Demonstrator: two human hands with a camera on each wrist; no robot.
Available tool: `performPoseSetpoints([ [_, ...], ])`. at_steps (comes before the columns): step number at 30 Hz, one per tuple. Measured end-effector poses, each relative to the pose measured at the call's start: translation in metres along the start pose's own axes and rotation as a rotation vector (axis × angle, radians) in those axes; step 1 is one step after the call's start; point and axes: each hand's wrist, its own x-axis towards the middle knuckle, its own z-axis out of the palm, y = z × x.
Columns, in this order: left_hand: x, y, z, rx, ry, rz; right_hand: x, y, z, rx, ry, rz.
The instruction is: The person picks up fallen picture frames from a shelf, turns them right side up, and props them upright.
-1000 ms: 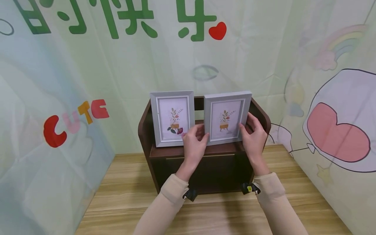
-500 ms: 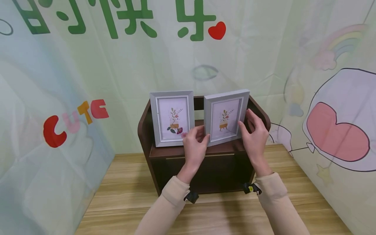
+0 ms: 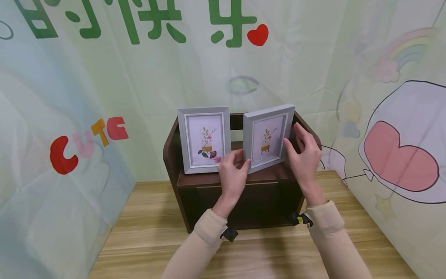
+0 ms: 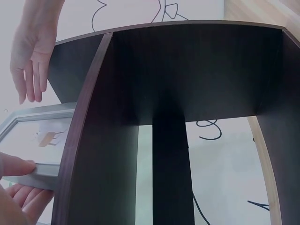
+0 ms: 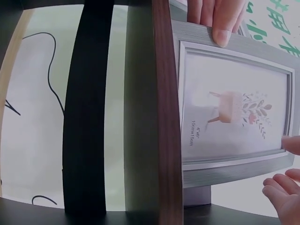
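Behind everything, a pale printed cloth (image 3: 296, 66) with green characters and a red heart is hung, and a wooden tabletop (image 3: 146, 240) is spread below it. At the back of that tabletop a dark brown shelf unit (image 3: 170, 155) is set, and all else is placed relative to it. On its upper shelf two grey picture frames are stood: the left frame (image 3: 204, 139) upright at the shelf's left half, the right frame (image 3: 267, 137) beside it, turned at an angle. The lower compartment of the shelf unit is seen dark, and its contents cannot be told. The right frame's lower left corner is pinched by the left hand (image 3: 232, 176), thumb in front. The right hand (image 3: 306, 155) is held at that frame's right edge, fingers straight and spread; contact cannot be told.
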Motion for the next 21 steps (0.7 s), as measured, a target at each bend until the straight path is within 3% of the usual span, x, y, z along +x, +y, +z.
performPoseSetpoints([
  [4,0.000,0.000,0.002,0.003,0.010,0.001,0.004,-0.006,-0.001,-0.005,-0.013,-0.009],
  [11,0.000,-0.001,0.006,-0.007,0.039,0.027,0.011,-0.039,-0.004,-0.002,-0.023,-0.065],
  [16,-0.001,-0.001,0.008,-0.008,0.043,0.049,0.021,-0.023,-0.001,0.014,-0.038,-0.092],
  [21,-0.001,0.000,0.009,-0.013,0.051,0.069,0.028,-0.040,-0.001,0.037,-0.063,-0.119],
])
